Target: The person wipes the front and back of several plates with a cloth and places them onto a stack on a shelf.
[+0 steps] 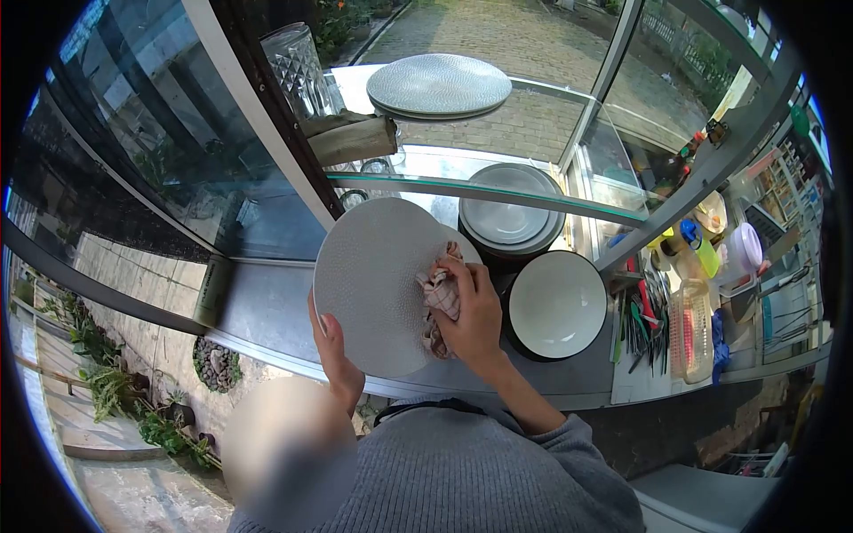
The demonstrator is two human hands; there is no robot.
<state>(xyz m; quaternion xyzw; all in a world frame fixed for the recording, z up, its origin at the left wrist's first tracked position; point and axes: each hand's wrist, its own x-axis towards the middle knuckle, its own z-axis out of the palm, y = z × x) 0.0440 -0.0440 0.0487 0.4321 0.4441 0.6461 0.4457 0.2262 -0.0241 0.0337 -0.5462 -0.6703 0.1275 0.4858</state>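
Note:
A large white textured plate (369, 266) is tilted up in front of my body. My left hand (336, 355) grips its lower left edge, thumb on the face and the other fingers hidden behind it. Bunched in my right hand (471, 315) is a pinkish checked cloth (440, 295), pressed against the plate's right side. Just right of that hand stands a white bowl with a dark rim (560, 302). Behind the bowl, inside the glass case, sits a stack of grey-white plates (511, 209).
On the glass shelf (533, 197) above lie more textured plates (440, 84), beside clear glasses (298, 67) and a brown rolled item (351, 140). Cutlery (647, 315) and a plastic basket (691, 329) are at the right. Metal frame posts (267, 107) border the opening.

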